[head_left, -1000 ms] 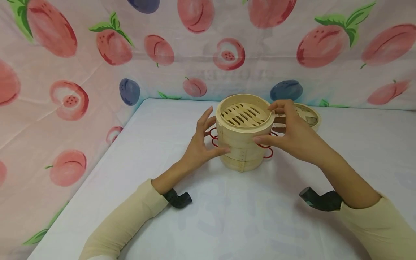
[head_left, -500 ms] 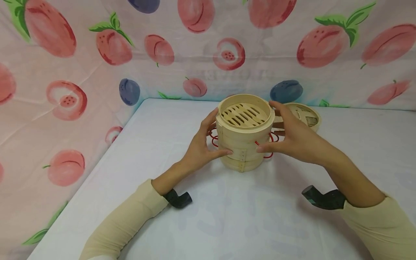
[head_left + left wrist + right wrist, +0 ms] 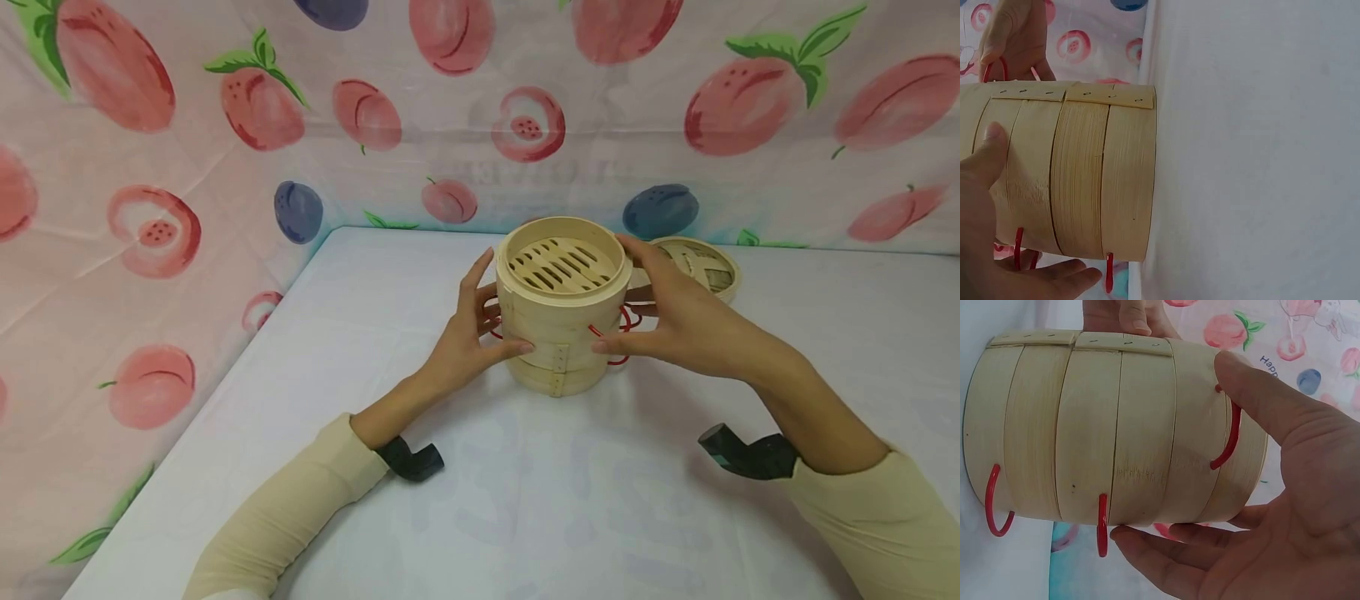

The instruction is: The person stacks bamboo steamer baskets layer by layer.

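Note:
A stack of pale bamboo steamer baskets (image 3: 558, 342) stands upright on the white table. Its top is uncovered, so the slotted floor (image 3: 562, 265) of the upper basket shows. My left hand (image 3: 468, 337) holds the stack from the left, thumb (image 3: 988, 153) on the front wall and fingers behind. From the right, my right hand (image 3: 686, 321) grips it the same way. In the right wrist view its thumb lies by a red loop handle (image 3: 1229, 437) of the top tier, while lower loops (image 3: 1102, 525) hang free. Some fingers are hidden behind the baskets in the head view.
A round woven bamboo lid (image 3: 705, 267) lies on the table (image 3: 480, 517) behind the right hand. Fruit-printed cloth (image 3: 450, 108) hangs along the back and left sides. A black curved piece (image 3: 411, 460) sits at each wrist.
The right hand has shifted slightly down and in around the stack, its thumb lower on the front. The left fingers have closed in, then moved a little. The baskets stay nearly in place.

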The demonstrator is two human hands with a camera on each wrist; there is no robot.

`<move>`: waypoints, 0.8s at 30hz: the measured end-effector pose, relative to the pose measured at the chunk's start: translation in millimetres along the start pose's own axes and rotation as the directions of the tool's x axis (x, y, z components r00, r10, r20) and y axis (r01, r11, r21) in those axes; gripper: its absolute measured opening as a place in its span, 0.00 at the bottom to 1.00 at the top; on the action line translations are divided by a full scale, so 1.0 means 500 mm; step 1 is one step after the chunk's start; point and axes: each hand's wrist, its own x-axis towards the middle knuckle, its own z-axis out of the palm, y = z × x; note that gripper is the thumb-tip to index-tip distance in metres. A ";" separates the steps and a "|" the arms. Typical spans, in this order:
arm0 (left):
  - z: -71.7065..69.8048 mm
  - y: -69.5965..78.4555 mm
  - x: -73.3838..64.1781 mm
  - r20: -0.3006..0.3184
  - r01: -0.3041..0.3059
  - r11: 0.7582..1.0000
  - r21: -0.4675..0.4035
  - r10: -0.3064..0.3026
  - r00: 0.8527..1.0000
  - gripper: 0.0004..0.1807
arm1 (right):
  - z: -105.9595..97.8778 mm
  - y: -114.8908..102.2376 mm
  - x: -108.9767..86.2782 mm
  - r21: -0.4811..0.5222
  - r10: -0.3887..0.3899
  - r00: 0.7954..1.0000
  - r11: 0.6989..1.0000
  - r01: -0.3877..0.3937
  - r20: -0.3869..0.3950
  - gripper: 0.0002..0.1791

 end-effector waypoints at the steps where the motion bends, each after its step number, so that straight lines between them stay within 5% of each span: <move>1: 0.001 -0.001 -0.001 -0.001 0.006 1.000 -0.010 -0.006 1.000 0.64 | -0.001 0.001 -0.001 -0.003 0.002 1.000 1.000 -0.002 0.000 0.60; 12: -0.001 0.004 0.000 -0.090 -0.056 0.988 0.146 0.069 0.994 0.64 | -0.008 0.004 -0.002 -0.037 0.053 0.998 0.998 -0.052 0.036 0.61; 20: 0.001 0.072 -0.002 -0.070 -0.129 0.981 0.144 0.140 0.988 0.58 | -0.007 0.018 0.001 0.030 0.035 0.997 0.999 -0.037 0.069 0.59; 24: 0.002 0.082 -0.003 -0.068 -0.132 0.977 0.167 0.145 0.987 0.57 | -0.007 0.019 0.003 0.055 0.022 0.997 0.998 -0.026 0.076 0.58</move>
